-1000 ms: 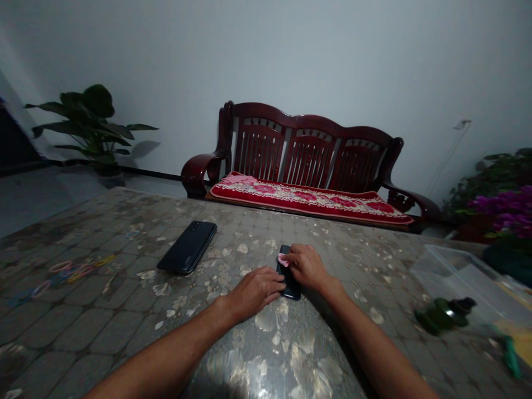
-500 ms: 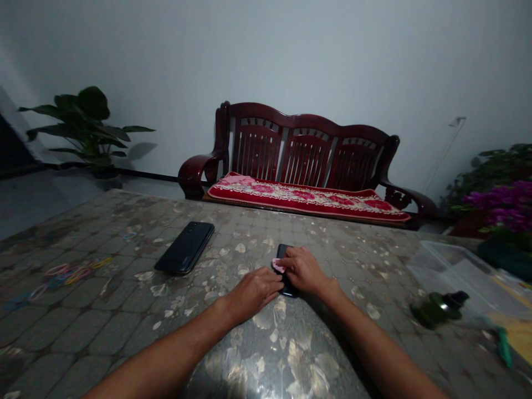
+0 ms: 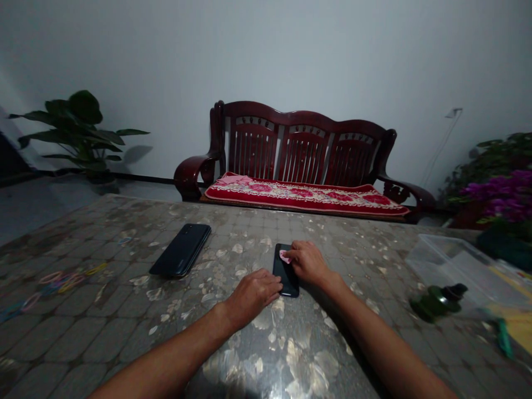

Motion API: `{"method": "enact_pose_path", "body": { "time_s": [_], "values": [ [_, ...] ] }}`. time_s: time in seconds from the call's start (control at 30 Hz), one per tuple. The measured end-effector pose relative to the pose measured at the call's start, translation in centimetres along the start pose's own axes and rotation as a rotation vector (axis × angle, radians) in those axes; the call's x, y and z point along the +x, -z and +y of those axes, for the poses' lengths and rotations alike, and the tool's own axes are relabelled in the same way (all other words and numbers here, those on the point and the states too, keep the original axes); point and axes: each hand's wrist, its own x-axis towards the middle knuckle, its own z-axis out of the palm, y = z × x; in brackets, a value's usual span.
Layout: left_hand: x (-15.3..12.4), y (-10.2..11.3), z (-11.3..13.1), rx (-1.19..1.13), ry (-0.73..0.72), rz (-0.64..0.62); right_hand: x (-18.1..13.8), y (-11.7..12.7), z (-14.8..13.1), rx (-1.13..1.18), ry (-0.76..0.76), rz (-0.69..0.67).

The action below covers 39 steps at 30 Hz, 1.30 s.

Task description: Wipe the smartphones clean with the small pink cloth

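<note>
A dark phone [image 3: 288, 281] lies flat on the patterned tabletop in front of me, its glossy black face upward. From the left, my left hand [image 3: 258, 289] has its fingertips pressed on the phone's lower left edge, fingers together, steadying it. My right hand [image 3: 308, 262] reaches in from the other side, closed, and pinches a small pink cloth [image 3: 284, 256] against the upper part of the phone's face. Farther left, a second dark phone [image 3: 181, 250] rests apart from both hands.
Several coloured rubber bands [image 3: 66, 281] lie at the left of the table [image 3: 120, 338]. At right are a green pump bottle [image 3: 436, 302], a clear plastic bin [image 3: 440, 252] and a yellow item [image 3: 519, 335]. Behind stands a wooden bench [image 3: 305, 149] with a red floral cover.
My right hand and the pink cloth have moved slightly right and up across the phone, uncovering more of its face. My left hand stays at the phone's edge.
</note>
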Motion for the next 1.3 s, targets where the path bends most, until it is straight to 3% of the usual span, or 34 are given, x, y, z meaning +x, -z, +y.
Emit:
{"method": "enact_pose_path", "body": {
  "time_s": [0.13, 0.37, 0.6, 0.83, 1.07, 1.3],
  "values": [
    [-0.1, -0.1, -0.1, 0.014, 0.004, -0.005, -1.0, 0.2, -0.4, 0.035, 0.11, 0.003],
    [-0.1, -0.3, -0.2, 0.012, -0.015, 0.017, -0.2, 0.1, 1.1, -0.032, -0.139, 0.032],
    [-0.2, -0.5, -0.3, 0.017, -0.009, 0.023, -2.3, 0.7, 0.8, 0.044, 0.027, -0.017],
    [0.0, -0.6, -0.2, 0.032, -0.009, 0.056, -0.7, 0.4, 1.3, -0.006, -0.135, -0.014],
    [-0.1, -0.6, -0.2, -0.005, 0.006, 0.071, -1.6, 1.2, -0.1, 0.019, 0.049, -0.037],
    [0.4, 0.6, -1.5, -0.09, 0.141, 0.143, -2.5, 0.7, 0.0, 0.011, -0.013, 0.017]
  ]
}}
